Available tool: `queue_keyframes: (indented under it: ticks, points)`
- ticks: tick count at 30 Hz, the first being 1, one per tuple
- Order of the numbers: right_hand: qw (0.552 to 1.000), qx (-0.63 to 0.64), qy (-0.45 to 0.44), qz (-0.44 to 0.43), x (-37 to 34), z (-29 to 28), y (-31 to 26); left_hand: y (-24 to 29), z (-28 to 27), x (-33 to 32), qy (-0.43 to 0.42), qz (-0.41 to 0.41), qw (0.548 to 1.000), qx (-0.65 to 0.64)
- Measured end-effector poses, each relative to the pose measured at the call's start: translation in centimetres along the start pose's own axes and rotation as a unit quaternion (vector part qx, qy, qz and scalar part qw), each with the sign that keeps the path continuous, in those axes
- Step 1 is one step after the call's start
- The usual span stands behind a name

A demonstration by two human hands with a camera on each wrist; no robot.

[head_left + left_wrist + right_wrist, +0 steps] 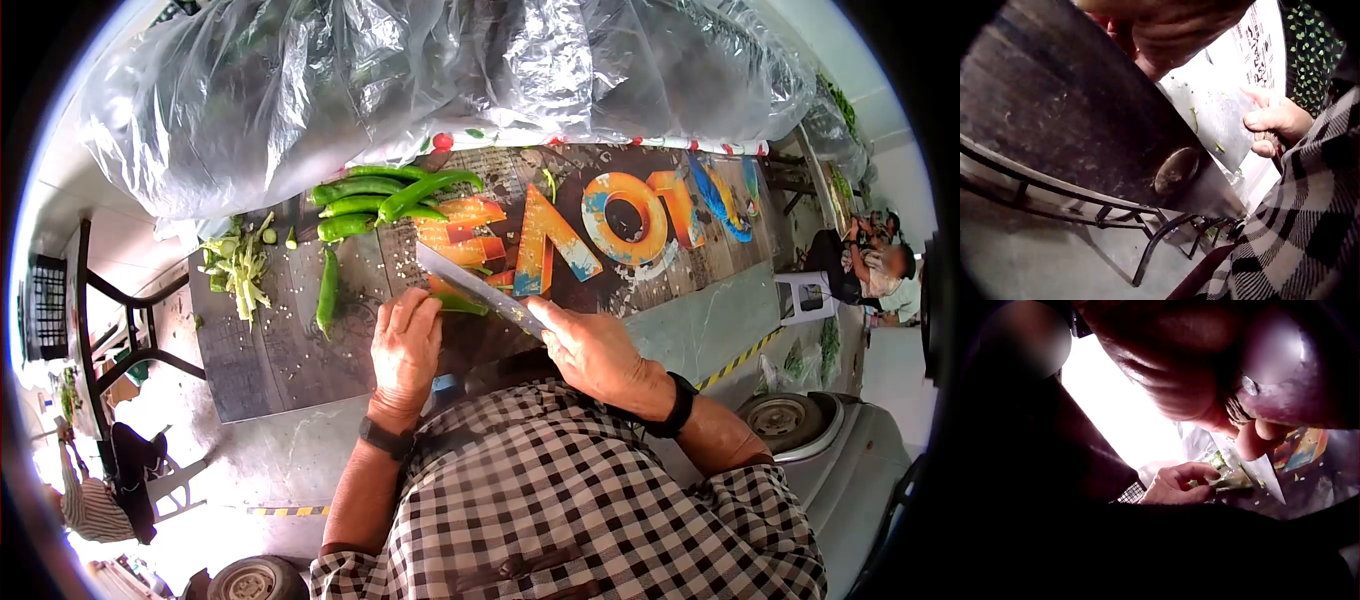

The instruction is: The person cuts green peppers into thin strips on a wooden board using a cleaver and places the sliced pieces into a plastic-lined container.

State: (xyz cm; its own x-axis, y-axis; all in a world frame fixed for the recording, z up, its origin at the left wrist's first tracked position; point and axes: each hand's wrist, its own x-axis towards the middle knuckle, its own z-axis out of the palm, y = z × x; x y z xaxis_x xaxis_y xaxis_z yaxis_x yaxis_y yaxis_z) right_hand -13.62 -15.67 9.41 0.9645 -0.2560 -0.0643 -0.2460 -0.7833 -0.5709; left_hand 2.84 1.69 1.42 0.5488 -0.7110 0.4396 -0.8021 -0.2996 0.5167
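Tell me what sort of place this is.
Probably a workshop or garage-like hall with makeshift food preparation: green peppers lie on a table, black-and-yellow tape stripes the floor, and a vehicle-like wheel shows nearby.

The peppers point(425, 191) are green (the shirt point(560, 490) checked).

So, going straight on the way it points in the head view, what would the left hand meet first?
Likely the knife, near its blade tip, with long green peppers beyond; the blade's height is unclear.
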Motion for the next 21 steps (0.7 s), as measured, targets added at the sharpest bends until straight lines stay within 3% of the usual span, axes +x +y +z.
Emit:
queue_keyframes:
  ticks: [7, 21]
  points:
    - [1.0, -0.005, 0.004, -0.01, -0.26, 0.45, 0.41, 0.02, 1.09, -0.66, 0.037, 0.01, 0.999, 0.001]
    - [0.999, 0.033, 0.008, 0.002, -0.65, -0.2, 0.14, -0.22, 1.22, -0.38, -0.007, 0.014, 0.998, 0.057]
